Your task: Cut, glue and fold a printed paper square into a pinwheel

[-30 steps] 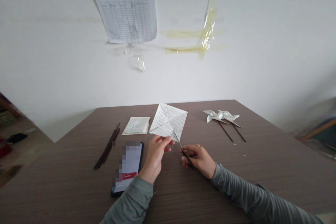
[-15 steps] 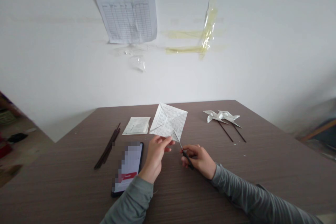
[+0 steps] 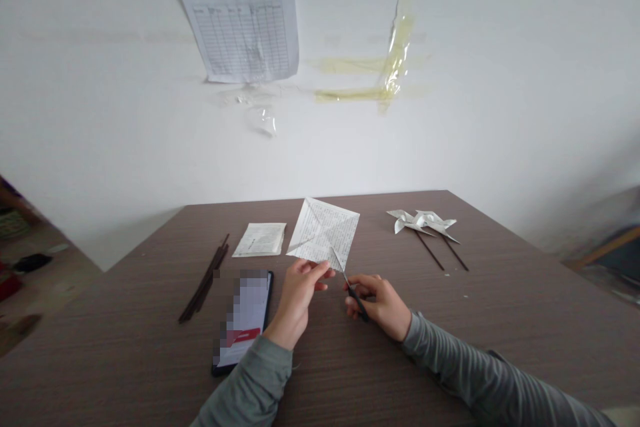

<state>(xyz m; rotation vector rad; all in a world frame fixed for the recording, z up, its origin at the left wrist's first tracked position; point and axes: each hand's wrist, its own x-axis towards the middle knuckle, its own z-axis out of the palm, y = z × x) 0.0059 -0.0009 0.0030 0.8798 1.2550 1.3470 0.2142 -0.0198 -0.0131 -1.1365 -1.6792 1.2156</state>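
Note:
My left hand (image 3: 300, 293) pinches the near edge of a square sheet of printed paper (image 3: 327, 227), which has diagonal creases and is held above the table with one corner pointing away. In my right hand (image 3: 383, 303) is a pair of scissors (image 3: 356, 299) with dark handles. Its thin blades reach over the sheet's near right corner, along a crease toward the middle. How far the blades are spread is too fine to make out.
Left of the sheet lie a stack of paper squares (image 3: 260, 240), several thin dark sticks (image 3: 205, 280) and a phone (image 3: 245, 320). Paper pinwheels (image 3: 425, 221) on dark sticks rest at the back right of the brown table (image 3: 500, 320). A white wall (image 3: 350, 153) rises behind.
The paper sheet has shifted very slightly to the right, over the scissors. Both hands keep nearly the same place and hold.

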